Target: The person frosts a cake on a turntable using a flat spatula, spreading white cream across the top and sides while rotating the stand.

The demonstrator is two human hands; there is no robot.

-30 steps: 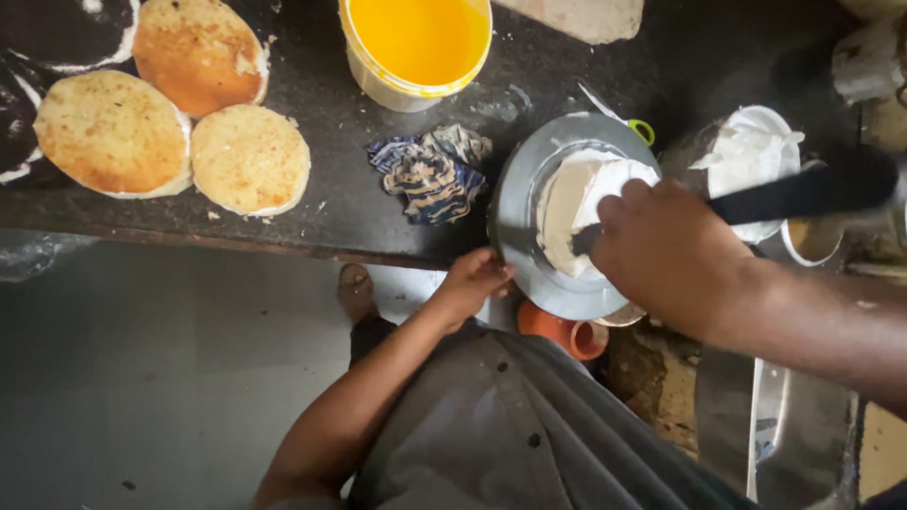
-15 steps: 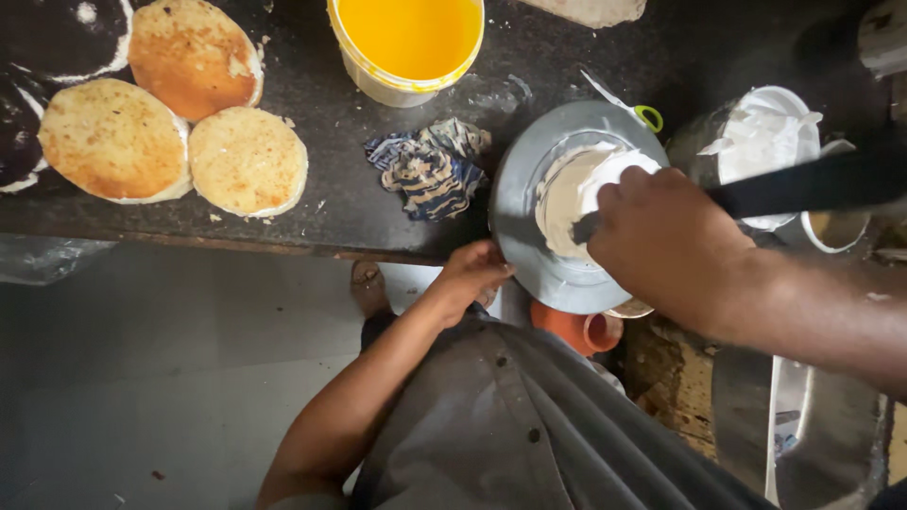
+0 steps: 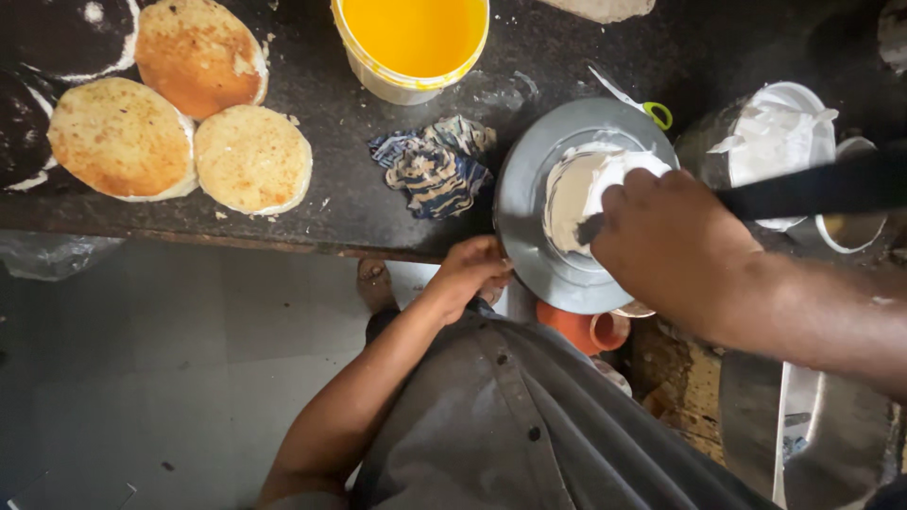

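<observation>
Metal turntable [image 3: 529,217]: left hand [image 3: 470,271] curled on its rim, right hand [image 3: 673,241] fisted around a spatula [image 3: 593,227] over white cream [image 3: 576,189]

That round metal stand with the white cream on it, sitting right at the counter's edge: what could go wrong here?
1. The metal stand overhangs the dark counter edge; only the left hand steadies it, so it might tip.
2. The right hand spreads white cream near the rim, so some might drip off.
3. The crumpled cloth lies close and could get smeared.
</observation>
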